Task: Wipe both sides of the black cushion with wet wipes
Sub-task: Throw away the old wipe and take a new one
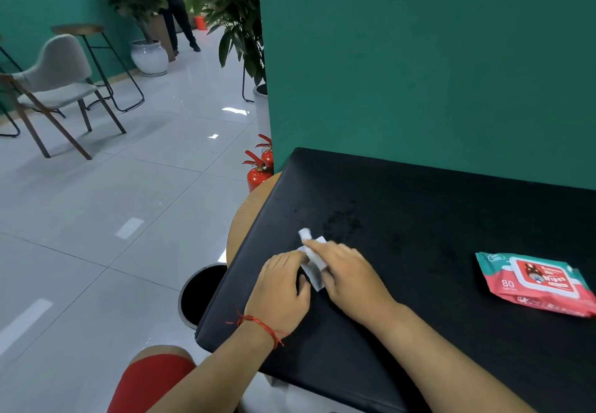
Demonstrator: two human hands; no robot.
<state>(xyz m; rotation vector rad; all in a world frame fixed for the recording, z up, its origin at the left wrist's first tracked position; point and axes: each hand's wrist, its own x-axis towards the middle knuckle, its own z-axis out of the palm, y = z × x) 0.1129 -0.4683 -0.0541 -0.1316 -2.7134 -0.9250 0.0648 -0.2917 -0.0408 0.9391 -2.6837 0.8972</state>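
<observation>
The black cushion (419,219) fills the lower right of the frame, lying flat on a table (250,209). Its lower left corner sticks out past the table, above a bin (198,293). A hard push there could tip it. The pack (541,279) lies on the cushion at the right edge, and it could slide off when the cushion is turned over. The left hand (280,287) and right hand (353,279) meet in the middle, fingers bent, both pinching the wipe (312,259). The wipe looks bunched up, so it may miss spots.
</observation>
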